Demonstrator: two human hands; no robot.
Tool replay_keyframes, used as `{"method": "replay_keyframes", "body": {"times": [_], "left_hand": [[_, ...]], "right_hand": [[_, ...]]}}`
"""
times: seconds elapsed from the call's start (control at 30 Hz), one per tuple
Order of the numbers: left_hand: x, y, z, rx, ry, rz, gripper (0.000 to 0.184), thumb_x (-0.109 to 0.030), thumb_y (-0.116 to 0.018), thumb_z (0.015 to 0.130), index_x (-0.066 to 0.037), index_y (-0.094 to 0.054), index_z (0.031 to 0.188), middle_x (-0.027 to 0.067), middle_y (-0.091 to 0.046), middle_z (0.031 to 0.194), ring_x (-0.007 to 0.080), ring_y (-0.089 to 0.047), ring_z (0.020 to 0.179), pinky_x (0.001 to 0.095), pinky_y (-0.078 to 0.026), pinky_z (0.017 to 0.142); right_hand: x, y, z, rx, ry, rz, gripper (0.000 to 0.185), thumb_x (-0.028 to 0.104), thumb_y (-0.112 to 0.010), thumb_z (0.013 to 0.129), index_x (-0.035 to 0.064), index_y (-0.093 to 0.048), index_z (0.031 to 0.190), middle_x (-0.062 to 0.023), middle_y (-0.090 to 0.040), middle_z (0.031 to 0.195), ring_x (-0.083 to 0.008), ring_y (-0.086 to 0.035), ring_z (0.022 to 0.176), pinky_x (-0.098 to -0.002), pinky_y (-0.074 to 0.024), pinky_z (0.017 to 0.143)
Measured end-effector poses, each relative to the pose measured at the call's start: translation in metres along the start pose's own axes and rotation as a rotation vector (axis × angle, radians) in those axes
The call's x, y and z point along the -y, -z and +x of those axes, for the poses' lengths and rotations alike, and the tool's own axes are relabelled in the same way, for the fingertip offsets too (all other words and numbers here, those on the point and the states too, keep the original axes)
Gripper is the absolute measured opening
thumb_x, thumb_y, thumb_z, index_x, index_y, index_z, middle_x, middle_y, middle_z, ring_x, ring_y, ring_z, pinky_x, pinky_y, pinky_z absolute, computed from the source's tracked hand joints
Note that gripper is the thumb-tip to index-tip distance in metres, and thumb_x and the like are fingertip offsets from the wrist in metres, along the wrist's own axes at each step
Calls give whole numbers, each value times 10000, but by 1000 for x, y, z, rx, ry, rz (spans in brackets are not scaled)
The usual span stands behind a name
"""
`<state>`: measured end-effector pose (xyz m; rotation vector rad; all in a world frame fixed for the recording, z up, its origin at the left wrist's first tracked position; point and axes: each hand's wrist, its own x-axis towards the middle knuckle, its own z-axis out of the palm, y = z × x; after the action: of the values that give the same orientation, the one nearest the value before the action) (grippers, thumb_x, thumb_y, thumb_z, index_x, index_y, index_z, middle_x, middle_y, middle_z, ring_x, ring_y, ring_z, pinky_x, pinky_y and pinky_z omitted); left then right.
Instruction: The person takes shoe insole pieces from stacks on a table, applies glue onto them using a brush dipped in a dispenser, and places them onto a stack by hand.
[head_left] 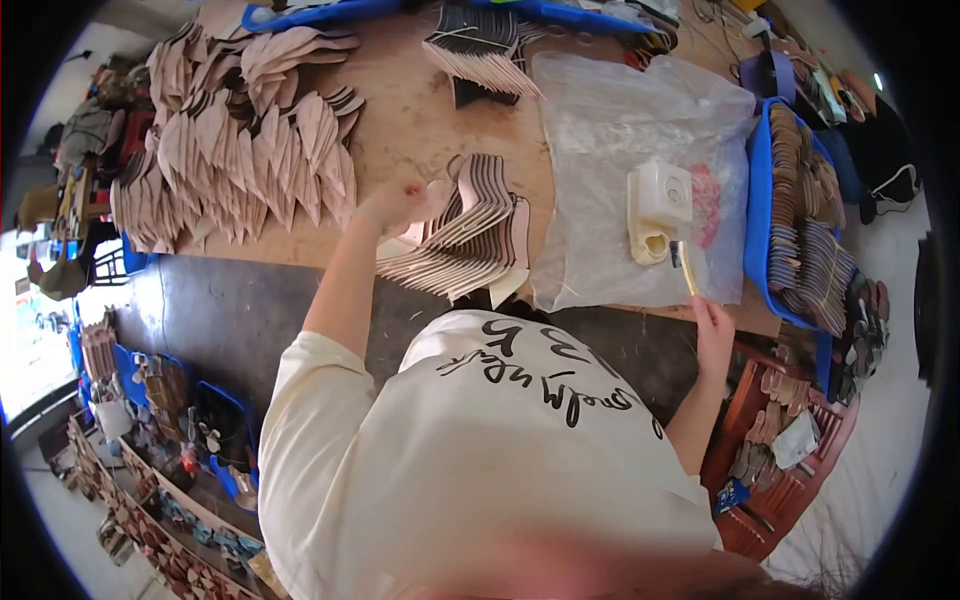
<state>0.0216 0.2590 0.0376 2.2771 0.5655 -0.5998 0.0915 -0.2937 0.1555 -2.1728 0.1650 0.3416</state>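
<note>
Worktable (400, 105), seemingly mid-batch, finished share untellable.
Bore fanned pieces (470, 235) at near edge, centrally, beside left hand (392, 203), grip unclear; showed right hand (711, 325) near white container (664, 193), clamped on brush (688, 272).

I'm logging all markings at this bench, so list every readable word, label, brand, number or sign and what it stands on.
Shirt: what looks like "35", in large black figures, upside down in the view; not certain.
Shirt: black script beside the figures, too distorted to read surely.
Tub: a round mark, too small to read.
Blue packet: pale marks, too blurred to read.
No other text is readable.
</note>
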Motion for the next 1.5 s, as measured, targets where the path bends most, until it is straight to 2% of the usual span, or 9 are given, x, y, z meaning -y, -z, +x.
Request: {"method": "replay_keyframes", "body": {"times": [0.07, 0.13, 0.2, 0.27, 0.53, 0.7, 0.77, 1.27, 1.5], "left_hand": [[-9, 6, -22, -407, 108, 236, 400, -309, -601, 885, -63, -575, 1200, 47, -660, 821, 133, -610, 806, 372, -509, 717], [11, 11, -44, -535, 1, 226, 326, -244, -556, 920, -61, -562, 1188, 49, -609, 784, 155, -614, 793, 365, -525, 668], [-15, 15, -95, -571, 83, -606, 216, -243, -518, 971, -88, -567, 1113, -31, -537, 795, 127, -559, 686, 248, -482, 525], [-60, 22, -135, -595, 81, -826, 131, -228, -538, 964, -100, -540, 994, -42, -501, 699, 33, -433, 535, 210, -372, 446], [-123, -38, -157, -166, 144, -1092, 197, -202, -579, 935, -79, -552, 1087, -58, -542, 731, 8, -452, 525, 168, -349, 394], [-164, -75, -143, 129, 115, -930, 244, -239, -600, 918, -71, -553, 1089, -32, -596, 728, 25, -492, 492, 178, -398, 404], [-167, -90, -133, 180, 92, -933, 238, -229, -601, 919, -58, -537, 1072, -14, -594, 723, 38, -498, 479, 186, -403, 402], [-205, -111, -118, 162, -44, -700, 358, -264, -593, 888, 20, -550, 1101, 56, -609, 706, 96, -515, 444, 258, -427, 434], [-215, -120, -110, 106, -92, -519, 359, -274, -593, 889, 28, -552, 1078, 71, -608, 700, 116, -535, 469, 275, -442, 464]], "right_hand": [[0, 17, 16, 150, -65, -192, 300, 234, -674, 864, -58, -673, 931, -35, -632, 769, -78, -527, 729, -249, -421, 665], [-4, 16, 27, 153, 42, -312, 355, 301, -684, 829, -53, -659, 851, -48, -576, 656, -118, -489, 618, -312, -396, 573], [-29, 16, 45, 163, 112, -398, 391, 339, -671, 820, -50, -647, 790, -109, -556, 602, -171, -493, 559, -358, -394, 546], [-43, 12, 64, 225, 16, -507, 455, 398, -657, 798, -48, -623, 713, -207, -525, 587, -250, -528, 538, -408, -390, 537], [-36, -12, 108, 248, -167, -720, 443, 438, -665, 770, -3, -688, 792, -199, -658, 774, -361, -635, 769, -438, -485, 681], [-39, -35, 131, 285, -191, -781, 436, 427, -661, 784, -2, -698, 854, -206, -675, 882, -368, -644, 853, -447, -499, 748], [-74, -40, 133, 155, 6, -825, 434, 431, -673, 762, -3, -678, 745, -220, -636, 742, -383, -617, 722, -463, -465, 659], [-85, -9, 101, 201, 85, -625, 398, 362, -637, 818, -31, -597, 767, -223, -535, 639, -375, -552, 612, -433, -415, 581], [-93, -9, 87, 170, 125, -658, 410, 411, -590, 844, 7, -655, 828, -220, -618, 752, -410, -600, 730, -486, -445, 646]]}}
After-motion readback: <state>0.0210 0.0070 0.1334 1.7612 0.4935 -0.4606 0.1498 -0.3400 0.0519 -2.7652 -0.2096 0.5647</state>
